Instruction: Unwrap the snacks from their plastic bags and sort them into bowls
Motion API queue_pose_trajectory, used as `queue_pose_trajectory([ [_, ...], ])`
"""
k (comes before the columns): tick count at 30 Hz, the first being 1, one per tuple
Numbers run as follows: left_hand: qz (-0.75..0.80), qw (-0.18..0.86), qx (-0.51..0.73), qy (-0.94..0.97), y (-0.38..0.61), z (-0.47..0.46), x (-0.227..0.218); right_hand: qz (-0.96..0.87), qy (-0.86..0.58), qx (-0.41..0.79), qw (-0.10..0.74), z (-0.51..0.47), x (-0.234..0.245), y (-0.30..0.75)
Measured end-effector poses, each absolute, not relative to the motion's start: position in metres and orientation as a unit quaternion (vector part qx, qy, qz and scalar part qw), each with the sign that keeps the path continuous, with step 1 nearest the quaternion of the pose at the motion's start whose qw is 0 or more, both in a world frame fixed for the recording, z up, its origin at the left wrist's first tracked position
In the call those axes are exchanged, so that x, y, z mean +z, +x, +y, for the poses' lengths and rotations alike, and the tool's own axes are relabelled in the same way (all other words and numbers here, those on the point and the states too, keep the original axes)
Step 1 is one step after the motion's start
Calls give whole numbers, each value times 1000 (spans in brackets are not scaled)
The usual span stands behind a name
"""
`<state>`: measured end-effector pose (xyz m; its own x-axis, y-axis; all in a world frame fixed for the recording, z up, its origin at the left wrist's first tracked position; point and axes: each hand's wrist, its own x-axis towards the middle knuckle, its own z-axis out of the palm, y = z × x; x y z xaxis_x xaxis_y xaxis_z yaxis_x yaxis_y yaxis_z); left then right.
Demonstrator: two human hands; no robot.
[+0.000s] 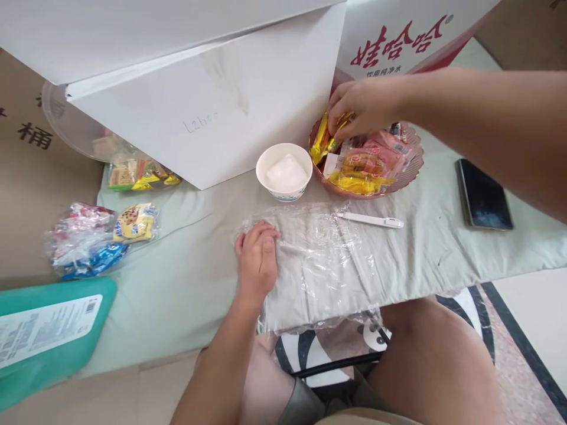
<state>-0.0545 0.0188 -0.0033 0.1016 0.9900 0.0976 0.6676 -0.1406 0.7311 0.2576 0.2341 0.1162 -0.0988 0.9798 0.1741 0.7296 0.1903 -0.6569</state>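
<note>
My right hand (361,110) reaches into a pink-tinted glass bowl (414,168) of wrapped snacks. Its fingers close around a shiny yellow snack packet (322,141) at the bowl's left side. On the cloth lies a thin clear plastic bag (316,265), spread flat and hanging over the front edge. My left hand (258,260) rests at the bag's left edge with its fingers curled on the plastic. A white paper bowl (284,193) with a whitish lump inside stands between the hands, left of the glass bowl. A white utility knife (372,220) lies across the bag's right part.
A dark phone (485,195) lies at the right. Bagged snacks (95,239) and another snack pack (142,175) sit on the left, near a green package (57,330). A large white box (212,100) and a printed carton (398,41) stand behind.
</note>
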Motion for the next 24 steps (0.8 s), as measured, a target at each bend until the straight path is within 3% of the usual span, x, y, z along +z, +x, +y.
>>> queue_pose_trajectory([
  [3, 604, 257, 272, 704, -53, 19, -1, -762, -609, 170, 136, 209, 122, 242],
  [6, 609, 230, 235, 721, -52, 20, 1, -819, -568, 20, 77, 169, 140, 239],
  [10, 571, 212, 223, 761, -58, 21, 3, -863, -469, 92, 163, 70, 122, 254],
  [17, 497, 250, 165, 814, -78, 20, 11, -845, -486, 173, 141, -72, 18, 247],
  [21, 472, 289, 184, 812, -84, 20, 10, -834, -458, 178, 250, -68, 19, 215],
  [24, 471, 343, 278, 764, -89, 28, 2, -789, -418, 264, 364, -59, 25, 199],
])
